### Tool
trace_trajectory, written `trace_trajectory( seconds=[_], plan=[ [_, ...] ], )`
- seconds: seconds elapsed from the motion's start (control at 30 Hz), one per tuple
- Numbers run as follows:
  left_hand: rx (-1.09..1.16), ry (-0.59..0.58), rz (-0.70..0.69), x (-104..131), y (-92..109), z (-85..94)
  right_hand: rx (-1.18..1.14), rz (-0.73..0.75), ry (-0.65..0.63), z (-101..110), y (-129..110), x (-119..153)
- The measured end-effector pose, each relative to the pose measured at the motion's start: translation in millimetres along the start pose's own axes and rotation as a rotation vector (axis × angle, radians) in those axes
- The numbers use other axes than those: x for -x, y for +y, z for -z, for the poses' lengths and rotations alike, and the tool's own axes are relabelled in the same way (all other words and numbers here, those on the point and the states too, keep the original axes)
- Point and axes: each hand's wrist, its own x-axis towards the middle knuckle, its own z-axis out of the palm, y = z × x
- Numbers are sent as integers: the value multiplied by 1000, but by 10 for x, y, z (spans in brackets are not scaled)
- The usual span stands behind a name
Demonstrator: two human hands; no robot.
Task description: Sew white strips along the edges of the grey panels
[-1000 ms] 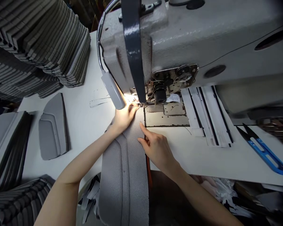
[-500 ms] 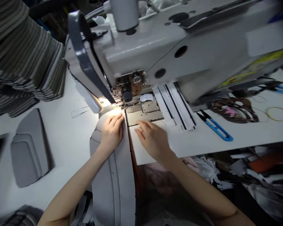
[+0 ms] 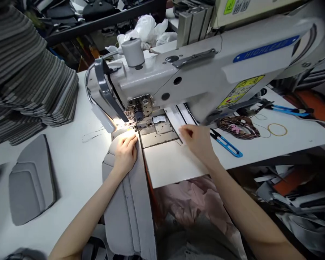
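My left hand (image 3: 125, 153) lies over the top end of a long grey padded panel (image 3: 121, 216), fingers close together and bent at its right edge beside the sewing machine needle area (image 3: 135, 126). The panel has stitched seams and hangs over the table's front edge towards me. To the right, my right hand (image 3: 199, 142) has its thumb and fingers curled together at the near end of white strips (image 3: 176, 119) with black lines. It appears to pinch one strip; the exact contact is partly hidden by the fingers.
The sewing machine (image 3: 200, 72) spans the back. Blue thread snips (image 3: 227, 145), a brown scrunchie (image 3: 238, 127) and a yellow ring (image 3: 277, 129) lie at right. At left are tall stacks of grey panels (image 3: 54, 86) and one loose grey panel (image 3: 29, 180).
My right hand has moved right from beside the needle plate to the white strips, its fingers closing there. The left hand stays on the panel. The view has tilted up, showing more machine.
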Motion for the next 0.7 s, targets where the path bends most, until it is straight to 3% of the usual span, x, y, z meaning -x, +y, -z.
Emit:
trace_trajectory(
  seconds=[0.07, 0.13, 0.2, 0.27, 0.33, 0.43, 0.7],
  plan=[
    [13, -4, 22, 6, 9, 6, -485, -149, -202, -75, -83, 400],
    [47, 15, 86, 14, 26, 26, -795, -296, -564, -200, -199, 856],
    [89, 76, 188, 23, 47, 59, -893, -366, -899, -327, -305, 1252],
    [134, 105, 256, 32, 69, 95, -879, -404, -1092, -430, -363, 1507],
    [174, 65, 233, 38, 85, 121, -825, -423, -1127, -507, -366, 1616],
    [182, -15, 154, 42, 93, 126, -716, -397, -1067, -585, -316, 1619],
    [138, -41, 133, 2, 64, 62, -600, -273, -990, -653, -240, 1542]
  ],
)
